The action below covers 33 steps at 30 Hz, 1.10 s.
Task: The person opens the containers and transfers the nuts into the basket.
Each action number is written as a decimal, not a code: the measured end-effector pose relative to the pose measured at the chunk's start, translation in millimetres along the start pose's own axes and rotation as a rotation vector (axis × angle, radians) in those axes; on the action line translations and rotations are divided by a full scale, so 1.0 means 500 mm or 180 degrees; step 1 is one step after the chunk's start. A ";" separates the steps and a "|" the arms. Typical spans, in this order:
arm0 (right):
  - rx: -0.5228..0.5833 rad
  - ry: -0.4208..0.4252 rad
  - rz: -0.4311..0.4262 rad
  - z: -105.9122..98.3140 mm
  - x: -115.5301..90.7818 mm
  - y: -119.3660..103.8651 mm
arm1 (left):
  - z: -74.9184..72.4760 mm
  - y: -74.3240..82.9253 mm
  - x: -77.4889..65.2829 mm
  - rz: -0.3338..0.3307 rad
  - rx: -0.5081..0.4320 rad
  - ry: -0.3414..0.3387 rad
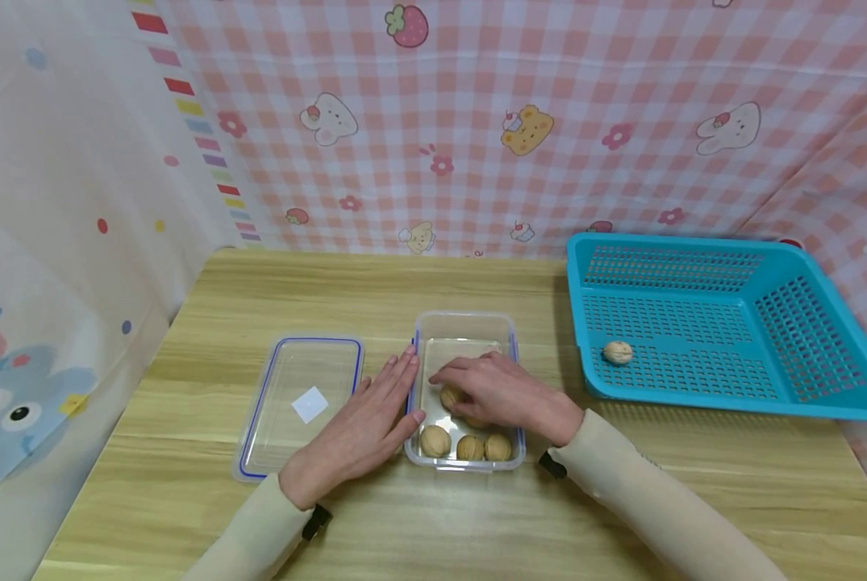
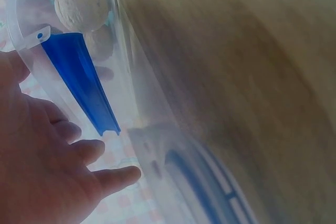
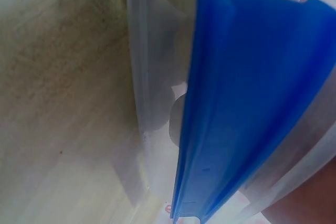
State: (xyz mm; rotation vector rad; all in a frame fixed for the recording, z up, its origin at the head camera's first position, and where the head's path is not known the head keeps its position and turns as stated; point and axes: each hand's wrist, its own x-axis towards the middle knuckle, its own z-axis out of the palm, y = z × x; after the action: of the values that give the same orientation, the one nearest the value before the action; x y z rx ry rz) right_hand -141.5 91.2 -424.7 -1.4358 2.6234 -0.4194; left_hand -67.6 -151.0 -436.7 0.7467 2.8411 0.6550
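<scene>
A clear plastic food container (image 1: 465,321) with blue side clips (image 2: 81,82) stands on the table, several walnuts (image 1: 435,441) lying along its near end. My left hand (image 1: 364,424) lies along the container's left side, fingers straight and touching the wall. My right hand (image 1: 491,390) reaches down inside the container with its fingers bent over the walnuts. One walnut (image 1: 451,398) shows right beside those fingers, and another is partly covered by the palm. The thumb is hidden, so I cannot tell whether the hand grips a walnut. In the right wrist view a blue clip (image 3: 247,98) blocks most of the hand.
Left of the container, a clear lid with a blue seal (image 1: 288,452) lies flat, a white square on it. A turquoise perforated basket (image 1: 702,395) stands at the right with one walnut (image 1: 618,353) inside. Patterned cloth (image 1: 433,97) hangs behind the wooden table (image 1: 433,528).
</scene>
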 end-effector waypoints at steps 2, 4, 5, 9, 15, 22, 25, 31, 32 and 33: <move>0.0020 -0.0012 -0.0023 0.000 -0.001 0.000 | 0.000 0.000 0.000 0.0004 -0.0001 0.0003; 0.0042 -0.0012 -0.0048 0.000 -0.001 0.001 | 0.000 0.000 0.000 0.0007 -0.0003 0.0008; 0.0058 -0.0003 -0.0063 0.000 -0.001 0.001 | 0.000 0.000 0.000 0.0010 -0.0003 0.0012; 0.0162 0.0045 -0.0101 -0.002 -0.002 0.003 | 0.000 0.000 0.000 0.0009 -0.0011 0.0012; 0.0347 0.0089 -0.0077 -0.007 -0.003 0.003 | 0.001 0.001 0.000 -0.0002 -0.0018 0.0006; 0.0529 0.0221 -0.0015 -0.025 -0.011 -0.005 | 0.003 0.001 0.000 0.0011 -0.0015 0.0026; 0.0624 0.0260 0.0053 -0.035 -0.017 -0.011 | 0.003 0.001 0.000 0.0015 -0.0014 0.0028; 0.0797 0.0413 0.0079 -0.052 -0.034 -0.016 | 0.002 0.000 0.000 0.0013 -0.0015 -0.0001; 0.0818 0.0460 0.0075 -0.054 -0.038 -0.016 | 0.002 0.000 0.000 0.0013 -0.0020 -0.0003; 0.0825 0.0513 0.0064 -0.056 -0.042 -0.016 | 0.002 -0.001 0.000 0.0011 -0.0024 -0.0006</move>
State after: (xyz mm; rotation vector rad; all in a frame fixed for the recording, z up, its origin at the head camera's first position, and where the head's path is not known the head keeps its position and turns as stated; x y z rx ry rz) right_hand -130.2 109.6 -396.3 -1.3414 2.5800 -0.8706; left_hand -67.3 -150.9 -437.8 0.7509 2.8347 0.6650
